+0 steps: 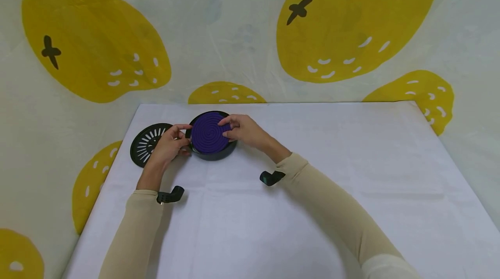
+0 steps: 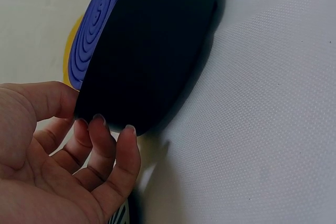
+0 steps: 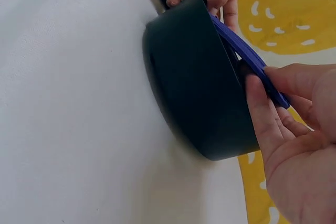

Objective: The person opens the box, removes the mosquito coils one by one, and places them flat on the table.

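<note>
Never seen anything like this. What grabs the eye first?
Probably the purple spiral coil, pinched by the right hand at the mouth of a dark round container that the left hand holds. Giant yellow shapes dot the backdrop. A dark slotted disc lies left of the container.

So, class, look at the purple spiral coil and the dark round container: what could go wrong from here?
First, the right fingers pinch the purple coil near one edge, lifted off the rim of the dark container, so it might slip or be strained. Second, the left fingers are at the container's side, so an uneven push could shift it. Third, the slotted disc lies close by the left wrist and might get knocked.
</note>
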The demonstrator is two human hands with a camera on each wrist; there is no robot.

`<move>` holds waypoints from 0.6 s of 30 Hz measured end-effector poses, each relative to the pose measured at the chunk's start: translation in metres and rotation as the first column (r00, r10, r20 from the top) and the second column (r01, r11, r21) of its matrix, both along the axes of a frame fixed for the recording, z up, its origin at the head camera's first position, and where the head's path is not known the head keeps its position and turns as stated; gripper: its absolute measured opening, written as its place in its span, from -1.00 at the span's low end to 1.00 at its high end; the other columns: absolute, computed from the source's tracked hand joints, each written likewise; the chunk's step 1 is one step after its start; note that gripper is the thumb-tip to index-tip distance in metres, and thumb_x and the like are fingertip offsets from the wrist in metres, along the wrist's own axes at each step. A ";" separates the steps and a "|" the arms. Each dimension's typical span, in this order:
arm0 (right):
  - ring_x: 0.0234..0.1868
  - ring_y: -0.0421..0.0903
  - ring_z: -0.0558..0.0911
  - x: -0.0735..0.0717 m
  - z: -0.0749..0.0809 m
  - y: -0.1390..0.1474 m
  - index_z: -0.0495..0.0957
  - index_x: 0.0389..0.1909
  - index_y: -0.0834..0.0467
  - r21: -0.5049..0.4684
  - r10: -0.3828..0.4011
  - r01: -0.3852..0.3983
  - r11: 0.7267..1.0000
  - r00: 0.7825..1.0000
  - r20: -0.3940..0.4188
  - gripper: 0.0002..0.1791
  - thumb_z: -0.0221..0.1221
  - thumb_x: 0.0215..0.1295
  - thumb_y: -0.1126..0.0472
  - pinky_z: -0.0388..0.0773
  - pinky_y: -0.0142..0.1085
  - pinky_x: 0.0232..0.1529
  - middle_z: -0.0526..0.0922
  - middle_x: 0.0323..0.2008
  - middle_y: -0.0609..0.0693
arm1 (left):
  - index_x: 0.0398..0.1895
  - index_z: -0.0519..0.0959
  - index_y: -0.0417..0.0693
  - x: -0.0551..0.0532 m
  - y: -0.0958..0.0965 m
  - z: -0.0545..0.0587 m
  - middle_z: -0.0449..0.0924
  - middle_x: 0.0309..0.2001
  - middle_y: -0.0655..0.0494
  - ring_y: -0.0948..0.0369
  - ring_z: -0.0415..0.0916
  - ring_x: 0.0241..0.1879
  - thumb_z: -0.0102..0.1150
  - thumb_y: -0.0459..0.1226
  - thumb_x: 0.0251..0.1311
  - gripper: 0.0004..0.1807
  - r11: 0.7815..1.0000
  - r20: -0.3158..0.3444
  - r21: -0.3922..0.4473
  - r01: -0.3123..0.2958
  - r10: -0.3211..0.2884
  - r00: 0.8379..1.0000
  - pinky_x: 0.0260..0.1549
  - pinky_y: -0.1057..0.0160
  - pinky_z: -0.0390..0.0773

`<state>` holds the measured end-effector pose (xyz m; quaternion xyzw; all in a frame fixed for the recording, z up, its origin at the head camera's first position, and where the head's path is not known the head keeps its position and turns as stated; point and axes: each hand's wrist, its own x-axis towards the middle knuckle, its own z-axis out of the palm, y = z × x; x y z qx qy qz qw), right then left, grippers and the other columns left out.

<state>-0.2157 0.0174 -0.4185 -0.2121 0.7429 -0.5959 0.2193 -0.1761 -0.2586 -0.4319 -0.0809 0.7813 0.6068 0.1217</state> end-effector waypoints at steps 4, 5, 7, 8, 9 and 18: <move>-0.23 -0.08 0.64 0.003 -0.001 0.000 0.59 0.15 0.21 -0.027 -0.020 0.020 0.999 1.000 0.010 -0.65 0.22 0.37 0.42 0.71 -0.22 -0.07 0.26 -0.41 -0.02 | 0.38 0.38 -0.16 0.001 0.000 -0.001 0.30 -0.30 0.09 0.25 0.46 -0.41 0.06 -0.54 0.31 -0.45 1.000 -0.015 -0.010 -0.002 0.002 1.000 -0.39 0.19 0.72; -0.23 -0.08 0.64 0.004 -0.001 0.000 0.58 0.15 0.20 -0.032 -0.024 0.024 0.999 1.000 0.012 -0.65 0.22 0.37 0.42 0.71 -0.21 -0.07 0.26 -0.42 -0.03 | 0.37 0.38 -0.16 0.001 0.000 -0.001 0.30 -0.30 0.09 0.25 0.45 -0.41 0.06 -0.53 0.31 -0.45 1.000 -0.017 -0.011 -0.001 0.001 1.000 -0.39 0.19 0.72; -0.23 -0.09 0.65 0.004 -0.001 0.000 0.58 0.15 0.19 -0.043 -0.030 0.031 0.999 0.999 0.020 -0.65 0.21 0.37 0.42 0.72 -0.18 -0.07 0.27 -0.43 -0.03 | 0.35 0.39 -0.14 0.001 0.000 -0.003 0.30 -0.30 0.09 0.25 0.45 -0.41 0.06 -0.53 0.30 -0.46 1.000 -0.017 -0.010 -0.007 0.007 1.000 -0.39 0.19 0.72; -0.23 -0.09 0.64 0.004 -0.001 0.000 0.58 0.15 0.18 -0.046 -0.033 0.034 0.998 0.999 0.022 -0.65 0.21 0.37 0.42 0.72 -0.16 -0.06 0.27 -0.44 -0.03 | 0.34 0.40 -0.13 0.001 0.000 -0.003 0.30 -0.30 0.09 0.24 0.44 -0.41 0.06 -0.53 0.30 -0.47 1.000 -0.017 -0.009 -0.011 0.010 1.000 -0.40 0.19 0.72; -0.24 -0.09 0.64 0.005 -0.001 0.000 0.58 0.15 0.17 -0.048 -0.036 0.037 0.998 0.999 0.023 -0.65 0.21 0.38 0.41 0.72 -0.15 -0.07 0.27 -0.44 -0.03 | 0.35 0.40 -0.12 0.001 0.000 -0.003 0.30 -0.30 0.09 0.24 0.44 -0.41 0.07 -0.53 0.30 -0.47 1.000 -0.017 -0.009 -0.009 0.009 1.000 -0.39 0.18 0.72; -0.21 -0.07 0.66 0.006 0.000 0.006 0.61 0.13 0.11 -0.071 -0.068 0.071 0.995 0.997 0.044 -0.66 0.23 0.38 0.38 0.73 -0.17 -0.11 0.56 -0.24 0.08 | 0.37 0.39 -0.14 0.001 0.001 -0.003 0.29 -0.29 0.08 0.23 0.45 -0.41 0.09 -0.52 0.30 -0.45 1.000 -0.015 -0.012 -0.003 0.002 1.000 -0.38 0.17 0.72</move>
